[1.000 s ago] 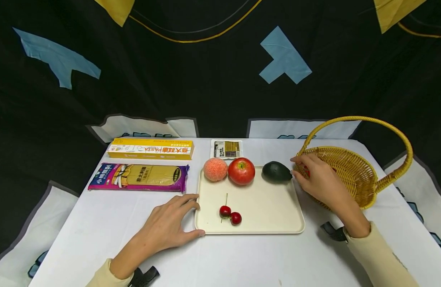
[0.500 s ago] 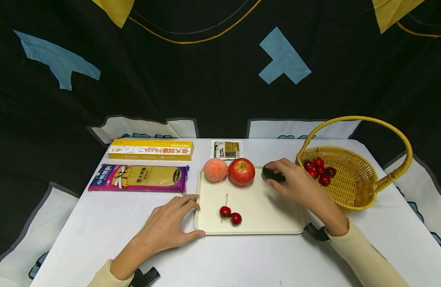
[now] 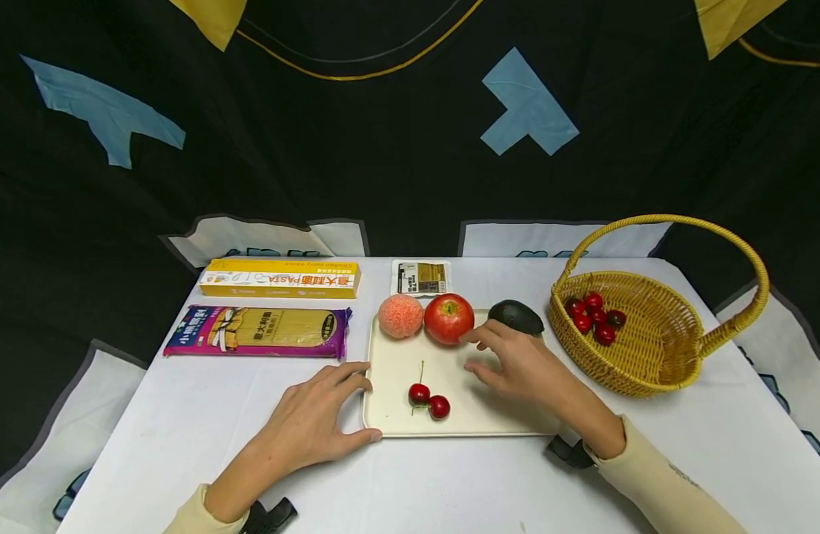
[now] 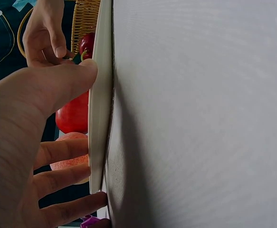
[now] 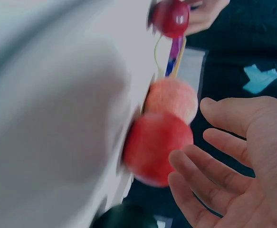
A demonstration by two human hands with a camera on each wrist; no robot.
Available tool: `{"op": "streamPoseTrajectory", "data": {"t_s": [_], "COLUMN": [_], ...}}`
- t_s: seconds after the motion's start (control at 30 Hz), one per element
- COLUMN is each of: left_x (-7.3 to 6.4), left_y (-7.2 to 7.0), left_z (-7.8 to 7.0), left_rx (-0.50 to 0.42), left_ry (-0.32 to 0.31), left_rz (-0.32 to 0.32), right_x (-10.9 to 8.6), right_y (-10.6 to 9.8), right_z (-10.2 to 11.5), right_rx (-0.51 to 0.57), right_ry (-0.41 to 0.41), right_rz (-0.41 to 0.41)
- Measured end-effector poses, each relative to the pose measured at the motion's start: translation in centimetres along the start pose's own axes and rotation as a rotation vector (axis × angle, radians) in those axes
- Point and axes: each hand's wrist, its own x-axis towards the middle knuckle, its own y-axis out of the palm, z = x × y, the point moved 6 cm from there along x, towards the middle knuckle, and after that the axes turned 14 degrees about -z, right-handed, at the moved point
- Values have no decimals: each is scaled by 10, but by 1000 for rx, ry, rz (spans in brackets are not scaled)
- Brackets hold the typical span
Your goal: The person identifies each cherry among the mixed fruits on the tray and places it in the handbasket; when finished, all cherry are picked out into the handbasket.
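Note:
My left hand (image 3: 313, 415) rests at the left side of a cream tray (image 3: 393, 360), its thumb and spread fingers touching the rim. Over the tray, my right hand (image 3: 517, 367) is held with parted, slightly bent fingers and nothing between them. A red apple (image 3: 448, 319) lies just beyond its fingertips; the right wrist view shows the apple (image 5: 157, 149) close to them. Two cherries with stems (image 3: 428, 400) lie nearer the front of the tray. Along its back are a speckled pink peach-like fruit (image 3: 400, 316) and a dark green avocado (image 3: 517, 317), partly hidden behind my right hand.
Right of the tray stands a yellow wicker basket (image 3: 663, 348) with a tall handle, holding several cherries (image 3: 603, 335). A purple pasta packet (image 3: 263, 330) and a yellow pasta box (image 3: 279, 278) lie at left. Behind the tray is a small sachet (image 3: 420, 277).
My right hand has moved left from the basket's edge, passing over the avocado, to above the tray near the apple. Cherries in the basket are now uncovered. My left hand has stayed still.

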Motion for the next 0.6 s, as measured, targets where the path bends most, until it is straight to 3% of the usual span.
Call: {"op": "streamPoseTrajectory", "data": {"t_s": [0.33,0.6], "left_x": [1,0], "left_y": [-1,-1], "left_z": [0,0], "left_rx": [-5,-14], "left_ry": [-8,-5], "left_rz": [5,-5], "right_x": [-13,-22], "right_y": [20,38], "right_z": [28,37], "right_rx": [107,138], "right_ry": [-3,-17], "right_rz": [167,275]}}
